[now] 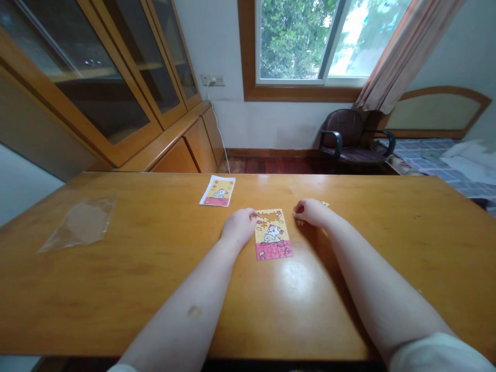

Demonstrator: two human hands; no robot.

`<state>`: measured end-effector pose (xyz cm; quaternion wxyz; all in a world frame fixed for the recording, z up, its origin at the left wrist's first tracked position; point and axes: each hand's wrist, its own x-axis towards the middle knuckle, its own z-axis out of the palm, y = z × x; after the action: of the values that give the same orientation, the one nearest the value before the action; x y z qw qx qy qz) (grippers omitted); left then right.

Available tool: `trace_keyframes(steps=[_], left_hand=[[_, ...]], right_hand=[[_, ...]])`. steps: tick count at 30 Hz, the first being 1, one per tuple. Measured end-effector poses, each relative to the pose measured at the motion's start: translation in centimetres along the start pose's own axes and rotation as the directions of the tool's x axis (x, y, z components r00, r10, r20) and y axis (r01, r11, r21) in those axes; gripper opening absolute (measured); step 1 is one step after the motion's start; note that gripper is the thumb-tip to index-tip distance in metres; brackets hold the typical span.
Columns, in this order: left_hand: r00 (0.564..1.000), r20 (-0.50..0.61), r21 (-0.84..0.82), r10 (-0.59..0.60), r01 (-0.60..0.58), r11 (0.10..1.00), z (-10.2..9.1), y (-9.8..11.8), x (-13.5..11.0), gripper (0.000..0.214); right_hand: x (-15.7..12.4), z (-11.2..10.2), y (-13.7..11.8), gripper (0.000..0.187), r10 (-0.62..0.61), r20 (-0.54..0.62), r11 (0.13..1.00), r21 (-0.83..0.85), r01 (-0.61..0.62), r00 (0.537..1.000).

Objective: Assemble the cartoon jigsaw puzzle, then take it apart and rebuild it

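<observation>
puzzle [272, 235]: flat on tabletop [155, 289], mid-width, between the two hands; gaps in its far part, near part filled.
long axis: near to far, slightly tilted.
left hand [240, 226]: loosely curled, knuckles up, fingertips touching the puzzle's far-left corner; cannot tell whether it holds anything.
right hand [310, 211]: curled, fingertips drawn together, just right of the puzzle's far-right corner, apart from it; no held piece can be made out.
nearer hand: left, in contact. The puzzle lies right of it, and left and near of the right hand.
loose pieces [300, 222]: just beside right hand, on its near side.
card [217, 191]: far-left of puzzle, similar picture.
bag [79, 223]: clear plastic, well left.
</observation>
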<state>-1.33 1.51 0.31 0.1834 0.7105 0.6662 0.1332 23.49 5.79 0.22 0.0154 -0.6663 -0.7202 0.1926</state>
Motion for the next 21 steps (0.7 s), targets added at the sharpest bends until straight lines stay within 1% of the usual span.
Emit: trace_keyframes(steps=[6, 12, 14, 17, 19, 21], left_hand=[[1.0, -0.01, -0.011, 0.003, -0.003, 1.0, 0.1, -0.2, 0.0, 0.033], [1.0, -0.008, -0.006, 0.006, -0.006, 1.0, 0.2, -0.3, 0.0, 0.031], [1.0, 0.001, -0.002, 0.003, -0.003, 1.0, 0.2, -0.2, 0.0, 0.031], [1.0, 0.012, 0.005, -0.004, 0.003, 1.0, 0.1, -0.1, 0.0, 0.031], [1.0, 0.019, 0.012, -0.009, 0.008, 1.0, 0.2, -0.1, 0.0, 0.031], [1.0, 0.027, 0.018, -0.013, 0.012, 1.0, 0.2, 0.0, 0.0, 0.03]], right_hand=[[-0.4, -0.1, -0.2, 0.01, -0.022, 0.04, 0.999, 0.029, 0.021, 0.999], [-0.8, -0.2, -0.6, 0.008, -0.044, 0.037, 0.989, 0.145, 0.039, 0.998], [-1.0, -0.3, -1.0, 0.01, -0.051, -0.005, 0.98, 0.193, 0.051, 0.999], [-1.5, -0.3, -2.2, 0.009, -0.099, -0.092, 0.958, 0.259, 0.12, 0.991], [-1.8, 0.0, -3.2, 0.008, -0.139, -0.129, 0.934, 0.313, 0.173, 0.982], [-2.1, 0.8, -4.4, 0.006, -0.138, -0.167, 0.907, 0.375, 0.192, 0.976]])
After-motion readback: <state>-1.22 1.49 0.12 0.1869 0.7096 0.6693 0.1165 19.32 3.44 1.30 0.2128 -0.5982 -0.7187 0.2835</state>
